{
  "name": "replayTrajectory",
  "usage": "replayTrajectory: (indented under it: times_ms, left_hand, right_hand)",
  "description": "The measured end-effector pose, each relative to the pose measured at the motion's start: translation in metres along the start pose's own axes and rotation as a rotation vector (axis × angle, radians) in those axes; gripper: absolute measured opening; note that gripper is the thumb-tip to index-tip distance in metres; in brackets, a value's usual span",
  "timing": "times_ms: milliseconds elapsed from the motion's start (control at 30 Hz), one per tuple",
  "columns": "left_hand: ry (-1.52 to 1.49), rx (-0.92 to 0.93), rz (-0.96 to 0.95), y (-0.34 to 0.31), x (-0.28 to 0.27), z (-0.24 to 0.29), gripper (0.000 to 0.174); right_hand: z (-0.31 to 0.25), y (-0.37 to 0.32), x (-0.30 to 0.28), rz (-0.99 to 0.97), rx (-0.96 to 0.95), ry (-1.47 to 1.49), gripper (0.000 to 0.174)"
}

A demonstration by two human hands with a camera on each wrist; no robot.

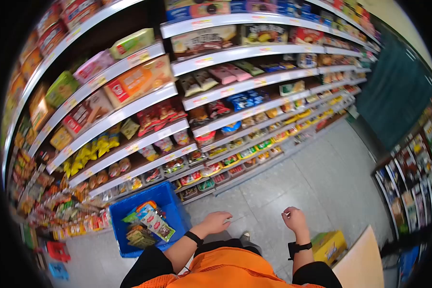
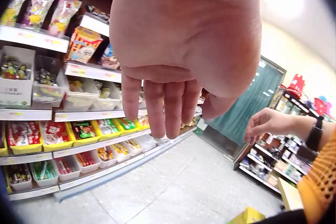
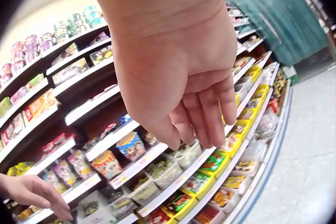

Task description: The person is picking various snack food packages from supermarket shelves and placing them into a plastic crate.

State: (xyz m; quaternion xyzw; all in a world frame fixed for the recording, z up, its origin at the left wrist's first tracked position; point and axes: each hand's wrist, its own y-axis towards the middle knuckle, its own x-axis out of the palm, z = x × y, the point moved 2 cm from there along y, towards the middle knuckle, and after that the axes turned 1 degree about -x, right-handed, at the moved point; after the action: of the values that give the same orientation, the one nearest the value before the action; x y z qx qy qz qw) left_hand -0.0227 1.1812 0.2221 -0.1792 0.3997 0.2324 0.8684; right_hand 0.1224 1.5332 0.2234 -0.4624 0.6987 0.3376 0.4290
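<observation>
Both hands hang in the air in front of the body with nothing in them. In the head view the left hand [image 1: 217, 222] is right of a blue crate [image 1: 180, 211] that holds several snack packets [image 1: 157, 225]. Apart from it, the right hand [image 1: 294, 218] is above the floor, near a yellow box [image 1: 329, 247]. The left wrist view shows the left hand [image 2: 181, 50] palm on, fingers loose. In the right wrist view the right hand [image 3: 176, 71] has loosely bent fingers. Neither hand touches the shelves.
Long snack shelves [image 1: 254, 86] curve along the front and left. A wooden table edge [image 1: 365, 259] and a rack [image 1: 410, 180] stand at the right, with a dark green curtain [image 1: 393, 96] behind. Red and blue stools [image 1: 58, 251] are at the lower left.
</observation>
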Motion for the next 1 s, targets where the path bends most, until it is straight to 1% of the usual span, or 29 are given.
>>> replayTrajectory:
  times_ms: [67, 100, 167, 233, 267, 300, 333, 400, 433, 467, 533, 567, 633, 667, 733, 767, 833, 867, 900, 967, 1000]
  left_hand:
    - [-0.017, -0.097, 0.041, -0.011, -0.009, -0.009, 0.033]
    - [0.035, -0.136, 0.033, -0.019, -0.011, -0.016, 0.034]
    - [0.107, -0.223, 0.047, -0.036, -0.007, -0.039, 0.034]
    - [0.019, -0.294, 0.154, -0.053, -0.021, -0.041, 0.034]
    - [0.017, -0.333, 0.184, -0.062, -0.024, -0.047, 0.034]
    - [-0.020, -0.362, 0.279, -0.072, -0.025, -0.054, 0.033]
    - [-0.057, -0.384, 0.371, -0.084, -0.024, -0.060, 0.032]
    - [-0.076, -0.444, 0.434, -0.105, -0.025, -0.077, 0.032]
    - [-0.091, -0.481, 0.477, -0.113, -0.028, -0.085, 0.032]
    - [-0.094, -0.474, 0.493, -0.120, -0.031, -0.091, 0.032]
    - [-0.168, -0.599, 0.502, -0.135, -0.037, -0.106, 0.032]
    - [-0.162, -0.648, 0.502, -0.139, -0.029, -0.119, 0.033]
    - [-0.172, -0.596, 0.562, -0.146, -0.040, -0.130, 0.033]
    - [-0.160, -0.609, 0.583, -0.147, -0.046, -0.133, 0.033]
    - [-0.233, -0.558, 0.623, -0.142, -0.063, -0.138, 0.030]
    - [-0.232, -0.551, 0.627, -0.140, -0.071, -0.147, 0.030]
    - [-0.164, -0.473, 0.655, -0.131, -0.082, -0.157, 0.027]
    - [-0.166, -0.459, 0.646, -0.126, -0.089, -0.160, 0.027]
    - [-0.162, -0.452, 0.644, -0.121, -0.098, -0.161, 0.026]
    - [-0.145, -0.418, 0.627, -0.109, -0.116, -0.164, 0.025]
    - [-0.141, -0.413, 0.649, -0.103, -0.127, -0.164, 0.023]
  right_hand:
    - [-0.019, 0.036, 0.012, -0.069, -0.049, 0.179, 0.017]
    - [-0.030, 0.050, 0.019, -0.091, -0.102, 0.190, 0.017]
    - [-0.054, 0.074, 0.040, -0.270, -0.189, 0.182, 0.017]
    - [-0.088, 0.102, 0.061, -0.312, -0.310, 0.157, 0.019]
    - [-0.107, 0.112, 0.072, -0.360, -0.418, 0.135, 0.019]
    - [-0.127, 0.117, 0.082, -0.408, -0.517, 0.113, 0.019]
    - [-0.149, 0.123, 0.086, -0.425, -0.545, 0.113, 0.019]
    - [-0.201, 0.147, 0.088, -0.450, -0.723, 0.131, 0.018]
    - [-0.225, 0.158, 0.087, -0.445, -0.732, 0.121, 0.018]
    - [-0.251, 0.170, 0.085, -0.421, -0.752, 0.141, 0.019]
    - [-0.290, 0.190, 0.080, -0.386, -0.801, 0.150, 0.020]
    - [-0.311, 0.198, 0.074, -0.348, -0.847, 0.114, 0.020]
    - [-0.360, 0.216, 0.058, -0.292, -0.934, 0.092, 0.021]
    - [-0.379, 0.221, 0.044, -0.274, -0.968, 0.131, 0.022]
    - [-0.411, 0.229, 0.023, -0.200, -1.047, 0.211, 0.024]
    - [-0.427, 0.234, 0.011, -0.194, -1.048, 0.206, 0.024]
    - [-0.465, 0.240, -0.022, 0.001, -1.196, 0.319, 0.029]
    - [-0.482, 0.241, -0.041, 0.067, -1.226, 0.321, 0.033]
    - [-0.493, 0.246, -0.052, 0.078, -1.210, 0.312, 0.033]
    - [-0.504, 0.258, -0.075, 0.260, -1.307, 0.371, 0.033]
    - [-0.506, 0.266, -0.084, 0.297, -1.317, 0.375, 0.033]
